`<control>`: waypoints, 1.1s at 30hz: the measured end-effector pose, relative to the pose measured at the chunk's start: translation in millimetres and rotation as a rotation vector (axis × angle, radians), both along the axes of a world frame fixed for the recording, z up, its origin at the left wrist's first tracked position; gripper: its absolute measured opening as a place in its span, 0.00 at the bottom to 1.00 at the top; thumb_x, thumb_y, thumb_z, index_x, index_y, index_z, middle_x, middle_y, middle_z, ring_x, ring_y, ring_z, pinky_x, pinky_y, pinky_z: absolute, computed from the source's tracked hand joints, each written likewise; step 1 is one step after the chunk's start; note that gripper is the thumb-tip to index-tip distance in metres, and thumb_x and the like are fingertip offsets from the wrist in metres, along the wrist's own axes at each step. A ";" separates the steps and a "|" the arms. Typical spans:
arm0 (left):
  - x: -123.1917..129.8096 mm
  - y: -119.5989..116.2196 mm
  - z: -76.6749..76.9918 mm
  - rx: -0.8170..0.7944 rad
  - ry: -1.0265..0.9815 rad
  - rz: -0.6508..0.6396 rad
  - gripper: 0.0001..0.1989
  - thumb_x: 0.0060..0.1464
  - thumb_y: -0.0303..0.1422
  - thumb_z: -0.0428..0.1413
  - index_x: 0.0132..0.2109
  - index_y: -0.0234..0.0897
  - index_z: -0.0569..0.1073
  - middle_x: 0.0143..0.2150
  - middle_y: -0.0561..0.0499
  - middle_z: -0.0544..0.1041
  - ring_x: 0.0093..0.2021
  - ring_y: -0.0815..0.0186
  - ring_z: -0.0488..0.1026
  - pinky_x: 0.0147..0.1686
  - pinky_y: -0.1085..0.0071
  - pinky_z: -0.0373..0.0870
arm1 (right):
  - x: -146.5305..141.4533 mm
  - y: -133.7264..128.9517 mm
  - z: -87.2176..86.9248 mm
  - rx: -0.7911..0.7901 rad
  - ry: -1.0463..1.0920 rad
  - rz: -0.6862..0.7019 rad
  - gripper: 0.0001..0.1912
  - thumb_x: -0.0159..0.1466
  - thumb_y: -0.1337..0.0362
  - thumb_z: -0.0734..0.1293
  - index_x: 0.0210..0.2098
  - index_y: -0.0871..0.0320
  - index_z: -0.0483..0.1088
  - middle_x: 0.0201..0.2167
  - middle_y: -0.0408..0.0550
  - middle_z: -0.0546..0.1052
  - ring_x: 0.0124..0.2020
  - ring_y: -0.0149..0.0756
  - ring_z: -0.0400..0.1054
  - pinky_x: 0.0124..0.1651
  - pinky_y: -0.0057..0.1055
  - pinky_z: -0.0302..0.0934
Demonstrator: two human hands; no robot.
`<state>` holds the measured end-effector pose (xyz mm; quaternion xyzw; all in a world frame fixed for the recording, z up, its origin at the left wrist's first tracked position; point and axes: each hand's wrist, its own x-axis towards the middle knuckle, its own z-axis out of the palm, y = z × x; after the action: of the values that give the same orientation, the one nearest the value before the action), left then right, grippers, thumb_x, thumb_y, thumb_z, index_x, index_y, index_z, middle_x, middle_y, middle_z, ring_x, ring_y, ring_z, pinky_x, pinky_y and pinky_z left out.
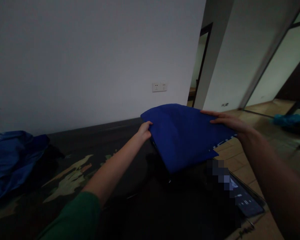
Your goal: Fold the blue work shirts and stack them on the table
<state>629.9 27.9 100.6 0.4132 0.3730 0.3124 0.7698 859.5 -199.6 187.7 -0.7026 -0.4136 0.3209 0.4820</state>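
A folded piece of deep blue cloth (182,136) is raised above a dark surface in the middle of the head view. White marks run along its right lower edge. My left hand (145,131) pinches its left edge, fingers closed on the fabric. On the other side, my right hand (231,124) grips the right edge with its fingers stretched over the top, and its thumb is hard to make out. A lower layer of the cloth pokes out near the right corner. Whether it is a garment cannot be told.
A crumpled blue cloth heap (12,156) lies on the left of the dark surface (110,128), which bears a pale bird-like picture (72,180). A phone-like screen (247,200) is at the lower right edge. The wall behind has a socket (159,87). Tiled floor (255,133) stretches right.
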 end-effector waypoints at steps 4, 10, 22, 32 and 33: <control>32.5 -8.6 -51.3 -0.009 0.100 0.030 0.32 0.55 0.22 0.49 0.64 0.43 0.52 0.52 0.43 0.72 0.39 0.68 0.74 0.39 0.69 0.73 | 48.2 -3.1 -72.3 -0.192 0.036 -0.036 0.30 0.60 0.65 0.65 0.62 0.55 0.62 0.52 0.53 0.74 0.36 0.34 0.73 0.34 0.27 0.67; 24.1 -15.0 -107.4 0.158 0.215 -0.097 0.39 0.52 0.24 0.54 0.66 0.52 0.48 0.56 0.45 0.70 0.40 0.67 0.74 0.36 0.71 0.72 | 73.1 -22.3 -149.6 -0.265 0.008 -0.042 0.30 0.58 0.57 0.68 0.59 0.54 0.65 0.35 0.49 0.77 0.26 0.32 0.68 0.26 0.28 0.63; 25.3 -30.5 -117.1 0.337 0.285 -0.226 0.21 0.53 0.19 0.52 0.54 0.33 0.70 0.47 0.41 0.75 0.38 0.67 0.73 0.38 0.73 0.70 | 70.6 -13.8 -160.4 -0.190 -0.404 -0.128 0.16 0.54 0.67 0.64 0.41 0.59 0.75 0.43 0.55 0.77 0.38 0.42 0.70 0.37 0.35 0.66; -115.9 -23.5 -108.2 1.005 0.502 -0.070 0.18 0.52 0.24 0.55 0.51 0.36 0.73 0.55 0.41 0.68 0.56 0.60 0.66 0.61 0.63 0.58 | 39.0 -38.8 -169.8 0.029 -0.938 -0.076 0.20 0.56 0.48 0.63 0.45 0.46 0.73 0.54 0.65 0.69 0.52 0.65 0.64 0.57 0.61 0.51; -149.0 -15.4 -107.5 1.064 0.563 -0.023 0.17 0.53 0.24 0.54 0.51 0.37 0.73 0.55 0.42 0.67 0.58 0.60 0.64 0.61 0.63 0.58 | 29.8 -43.9 -178.3 0.119 -0.847 -0.049 0.19 0.56 0.46 0.63 0.46 0.39 0.72 0.56 0.63 0.67 0.56 0.66 0.60 0.59 0.61 0.46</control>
<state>481.0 12.5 -7.0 0.8124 0.3505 0.3266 0.3325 889.3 -243.5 9.4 -0.7529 -0.5759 -0.0319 0.3171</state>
